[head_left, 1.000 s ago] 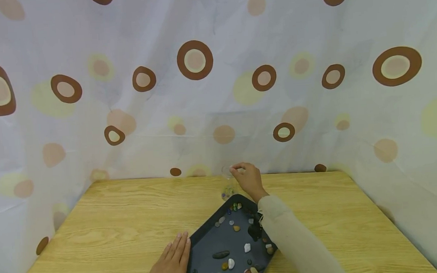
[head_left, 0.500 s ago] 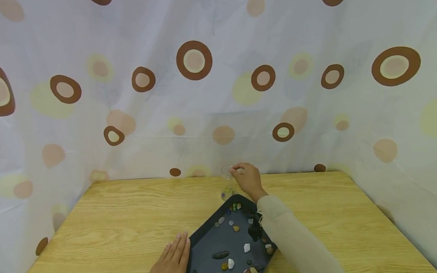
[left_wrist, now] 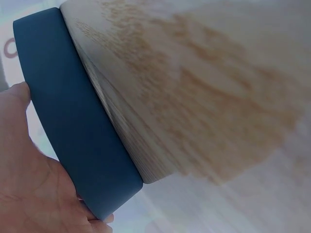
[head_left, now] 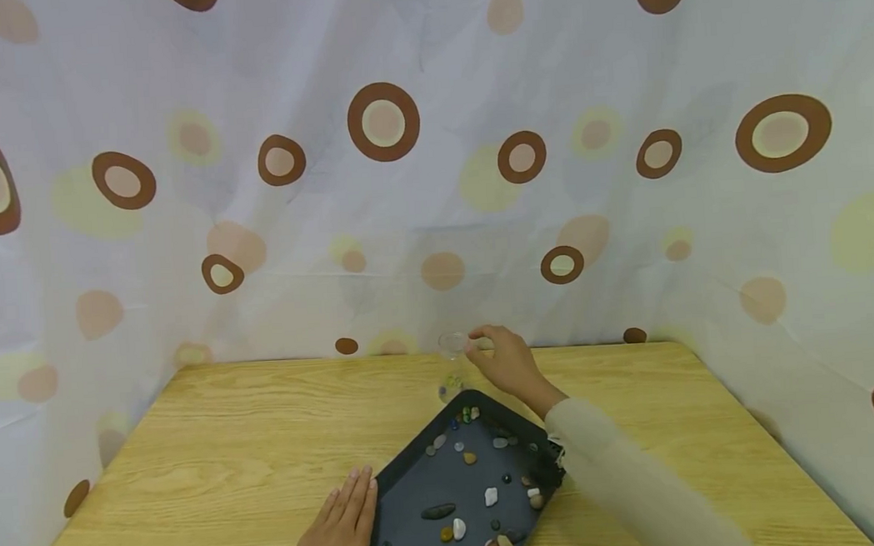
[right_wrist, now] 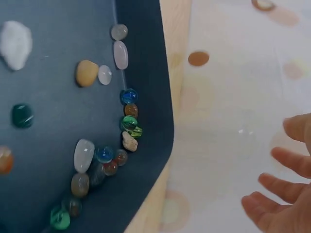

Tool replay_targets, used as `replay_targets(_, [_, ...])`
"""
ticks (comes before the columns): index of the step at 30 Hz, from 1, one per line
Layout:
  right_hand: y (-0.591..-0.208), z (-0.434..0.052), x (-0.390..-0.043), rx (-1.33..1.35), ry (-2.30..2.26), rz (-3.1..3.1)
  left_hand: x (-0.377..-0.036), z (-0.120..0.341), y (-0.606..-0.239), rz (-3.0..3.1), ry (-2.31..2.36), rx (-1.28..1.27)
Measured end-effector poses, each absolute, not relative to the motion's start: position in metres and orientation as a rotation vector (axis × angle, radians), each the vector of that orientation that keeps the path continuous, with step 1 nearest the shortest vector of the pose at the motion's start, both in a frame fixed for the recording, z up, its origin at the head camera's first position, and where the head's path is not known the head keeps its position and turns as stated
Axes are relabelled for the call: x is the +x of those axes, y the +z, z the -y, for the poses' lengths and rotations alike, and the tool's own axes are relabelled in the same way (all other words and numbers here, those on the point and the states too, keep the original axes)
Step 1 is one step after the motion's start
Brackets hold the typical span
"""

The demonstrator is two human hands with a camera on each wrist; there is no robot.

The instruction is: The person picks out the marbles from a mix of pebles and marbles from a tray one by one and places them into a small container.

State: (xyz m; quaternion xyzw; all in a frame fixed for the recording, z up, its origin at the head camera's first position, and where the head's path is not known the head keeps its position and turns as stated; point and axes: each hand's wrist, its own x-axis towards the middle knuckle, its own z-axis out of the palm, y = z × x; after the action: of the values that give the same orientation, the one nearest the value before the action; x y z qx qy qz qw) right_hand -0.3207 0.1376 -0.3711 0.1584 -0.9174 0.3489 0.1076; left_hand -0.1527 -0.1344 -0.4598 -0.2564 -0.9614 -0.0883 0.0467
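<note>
My left hand (head_left: 338, 525) lies along the left side of a dark tray (head_left: 413, 492), its fingers straight against the outer wall. In the left wrist view, the hand (left_wrist: 39, 179) touches the tray's dark wall (left_wrist: 77, 107). At the back, my right hand (head_left: 508, 365) is beside the rim of a clear glass container (head_left: 452, 344), thumb and forefinger apart. Small coloured pieces (head_left: 451, 385) show low in the container. In the right wrist view, the right hand's fingers (right_wrist: 282, 187) are spread with nothing between them. Pebbles and glass marbles lie scattered in the tray, including a white stone (head_left: 492, 497).
The tray sits with one corner toward the back on a wood-grain table (head_left: 267, 450). A patterned curtain (head_left: 389, 226) hangs right behind the table and along both sides. Small stones and green and blue marbles (right_wrist: 129, 97) line the tray's inner edge.
My right hand's pinched thumb and forefinger have parted, and the hand has drawn slightly right from the glass container's mouth. The sleeve has swung right, uncovering more stones. The left hand stays on the tray.
</note>
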Motion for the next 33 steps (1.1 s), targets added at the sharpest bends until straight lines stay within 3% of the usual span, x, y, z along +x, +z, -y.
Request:
replay_targets(12, [-0.376, -0.170, -0.255, 0.650, 0.855, 2.756, -0.146, 0.146, -0.456, 2.948, -0.279, -0.810])
replay_targets(33, [-0.405, -0.203, -0.178, 0.476, 0.621, 2.979, -0.133, 0.157, -0.454, 2.938, -0.301, -0.869])
